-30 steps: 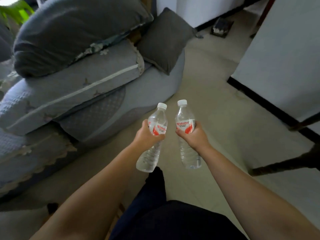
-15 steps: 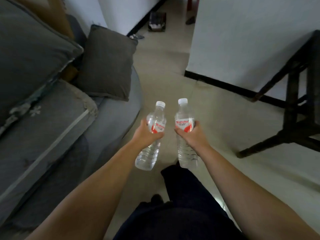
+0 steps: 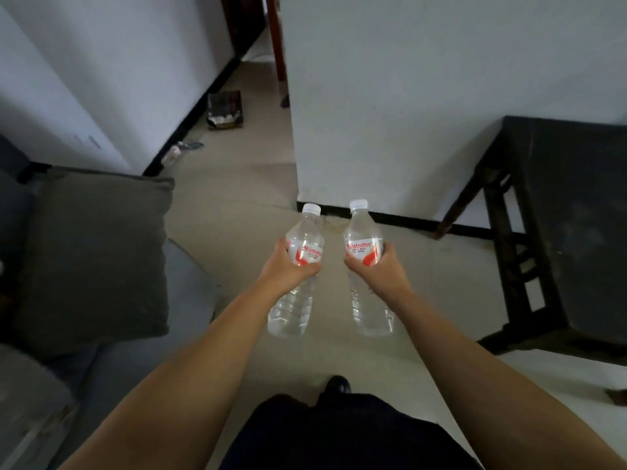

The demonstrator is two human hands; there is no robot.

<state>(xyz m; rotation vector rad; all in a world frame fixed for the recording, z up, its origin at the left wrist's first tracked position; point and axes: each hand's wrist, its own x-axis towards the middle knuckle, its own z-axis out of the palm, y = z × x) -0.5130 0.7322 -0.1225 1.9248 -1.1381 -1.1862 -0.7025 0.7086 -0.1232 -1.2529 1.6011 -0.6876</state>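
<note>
Two water bottles carried between sofa and table.
A grey cushion (image 3: pixel 91 252) on the sofa (image 3: pixel 190 276) lay at 9 o'clock. The left hand (image 3: pixel 288 271) curled round the left bottle (image 3: pixel 307 228), cap towards 1 o'clock, base towards 7. Just beside it, not touching, the right hand (image 3: pixel 380 273) gripped the right bottle (image 3: pixel 361 228), near upright, cap at 12. A dark table (image 3: pixel 570 215) stood at 3 o'clock, the wall corner (image 3: pixel 407 96) ahead. Since half a second before, the sofa had slid leftward, the table filled more of the view, and both grips were unchanged.
</note>
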